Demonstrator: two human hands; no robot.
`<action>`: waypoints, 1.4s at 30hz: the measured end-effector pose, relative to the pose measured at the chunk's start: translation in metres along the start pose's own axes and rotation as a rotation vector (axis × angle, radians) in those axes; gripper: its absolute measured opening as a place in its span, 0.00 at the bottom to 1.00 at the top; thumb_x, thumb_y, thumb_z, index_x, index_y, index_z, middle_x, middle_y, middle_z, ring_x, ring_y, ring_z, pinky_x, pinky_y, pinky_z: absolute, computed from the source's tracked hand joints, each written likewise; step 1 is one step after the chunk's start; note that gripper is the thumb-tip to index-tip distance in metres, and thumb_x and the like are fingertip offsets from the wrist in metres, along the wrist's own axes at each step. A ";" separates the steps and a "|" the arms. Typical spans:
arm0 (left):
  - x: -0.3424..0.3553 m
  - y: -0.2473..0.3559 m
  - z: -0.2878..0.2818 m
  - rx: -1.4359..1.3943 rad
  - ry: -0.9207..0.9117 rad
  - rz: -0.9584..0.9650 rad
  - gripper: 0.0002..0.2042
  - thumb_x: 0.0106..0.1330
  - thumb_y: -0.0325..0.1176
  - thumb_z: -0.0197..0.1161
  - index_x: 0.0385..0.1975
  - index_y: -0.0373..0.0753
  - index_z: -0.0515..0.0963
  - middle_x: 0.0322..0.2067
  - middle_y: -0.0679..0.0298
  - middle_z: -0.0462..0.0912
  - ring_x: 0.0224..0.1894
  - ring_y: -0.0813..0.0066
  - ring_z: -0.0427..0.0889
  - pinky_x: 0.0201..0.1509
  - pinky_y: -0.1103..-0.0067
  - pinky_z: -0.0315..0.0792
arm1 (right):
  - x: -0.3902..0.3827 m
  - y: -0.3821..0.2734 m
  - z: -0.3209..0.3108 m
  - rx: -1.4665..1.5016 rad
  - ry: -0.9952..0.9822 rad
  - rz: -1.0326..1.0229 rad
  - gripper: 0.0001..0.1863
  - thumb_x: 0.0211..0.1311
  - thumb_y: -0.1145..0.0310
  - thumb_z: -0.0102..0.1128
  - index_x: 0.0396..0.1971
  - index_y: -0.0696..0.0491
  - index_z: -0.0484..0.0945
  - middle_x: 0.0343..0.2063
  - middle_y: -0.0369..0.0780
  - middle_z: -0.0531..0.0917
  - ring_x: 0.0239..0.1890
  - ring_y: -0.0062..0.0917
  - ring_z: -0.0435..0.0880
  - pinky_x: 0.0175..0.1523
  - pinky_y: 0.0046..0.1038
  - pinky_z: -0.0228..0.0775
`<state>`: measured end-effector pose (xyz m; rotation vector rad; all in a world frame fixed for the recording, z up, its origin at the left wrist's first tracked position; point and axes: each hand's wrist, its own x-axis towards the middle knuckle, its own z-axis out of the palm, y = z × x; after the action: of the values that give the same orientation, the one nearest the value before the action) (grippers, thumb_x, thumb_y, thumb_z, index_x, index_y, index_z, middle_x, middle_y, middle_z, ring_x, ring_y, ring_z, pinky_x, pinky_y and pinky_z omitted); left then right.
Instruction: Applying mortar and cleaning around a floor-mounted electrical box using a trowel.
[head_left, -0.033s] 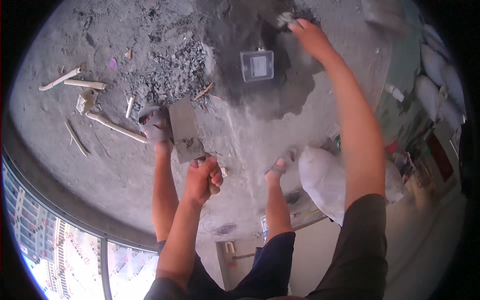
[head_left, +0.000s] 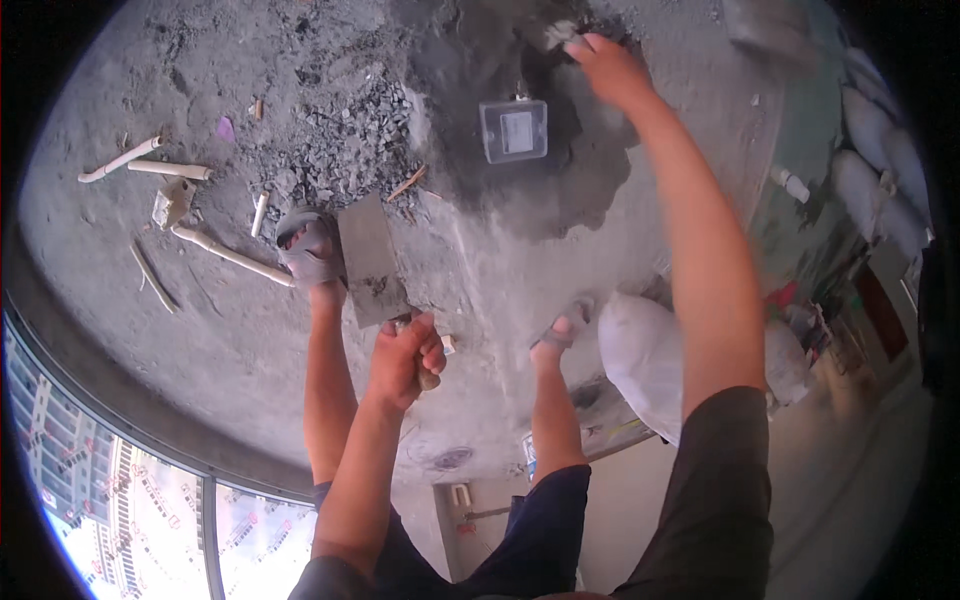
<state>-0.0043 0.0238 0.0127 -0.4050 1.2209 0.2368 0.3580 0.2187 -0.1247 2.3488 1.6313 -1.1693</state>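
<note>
From my remote view, I see the right hand (head_left: 612, 74) has shifted slightly left and farther forward. The blurred pale thing (head_left: 562, 35) at its fingertips moved together, and the forearm (head_left: 708, 225) behind the fingers also went left.

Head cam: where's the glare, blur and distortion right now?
Head view: window at lower left washes out near-white; fisheye bows its upper edge; right forearm smears, probably motion; pale item in the right hand too indistinct to name; left hand and trowel read clearer.

Rubble (head_left: 350, 135) lies beyond the trowel (head_left: 370, 250), the box (head_left: 515, 132) right of both.
</note>
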 end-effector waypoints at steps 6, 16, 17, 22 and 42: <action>0.004 -0.011 -0.008 -0.084 -0.036 0.091 0.07 0.65 0.30 0.55 0.27 0.45 0.63 0.15 0.69 0.62 0.14 0.79 0.64 0.16 0.82 0.60 | -0.029 0.034 0.030 -0.007 -0.068 0.027 0.27 0.63 0.49 0.45 0.51 0.56 0.69 0.44 0.50 0.77 0.50 0.44 0.74 0.52 0.36 0.64; 0.009 -0.017 -0.007 -0.055 -0.031 0.077 0.07 0.64 0.30 0.55 0.27 0.44 0.64 0.15 0.69 0.63 0.14 0.79 0.64 0.16 0.82 0.60 | -0.050 0.035 0.015 -0.078 0.018 -0.150 0.23 0.63 0.53 0.47 0.51 0.54 0.70 0.48 0.52 0.74 0.51 0.46 0.72 0.53 0.38 0.64; 0.010 -0.018 -0.008 -0.054 -0.040 0.081 0.07 0.64 0.30 0.55 0.26 0.44 0.64 0.15 0.69 0.63 0.14 0.79 0.64 0.16 0.82 0.60 | -0.044 0.037 0.017 -0.163 0.010 -0.115 0.22 0.64 0.54 0.47 0.51 0.54 0.70 0.48 0.52 0.74 0.51 0.45 0.72 0.54 0.38 0.64; 0.007 -0.016 -0.009 -0.067 -0.033 0.086 0.08 0.65 0.30 0.55 0.25 0.44 0.64 0.15 0.69 0.63 0.14 0.79 0.64 0.16 0.82 0.60 | -0.052 0.071 0.008 -0.117 -0.104 -0.056 0.20 0.63 0.56 0.48 0.48 0.54 0.72 0.46 0.51 0.75 0.51 0.46 0.72 0.53 0.38 0.65; 0.009 -0.010 -0.007 -0.088 -0.021 0.053 0.09 0.64 0.31 0.55 0.25 0.44 0.63 0.14 0.69 0.62 0.14 0.79 0.65 0.16 0.81 0.60 | -0.104 0.116 0.046 0.481 -0.103 0.323 0.20 0.62 0.53 0.50 0.39 0.56 0.71 0.25 0.34 0.75 0.28 0.20 0.71 0.37 0.22 0.65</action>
<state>-0.0035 0.0114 0.0042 -0.4456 1.2046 0.3401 0.4113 0.0655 -0.1364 2.6231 0.9638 -1.7139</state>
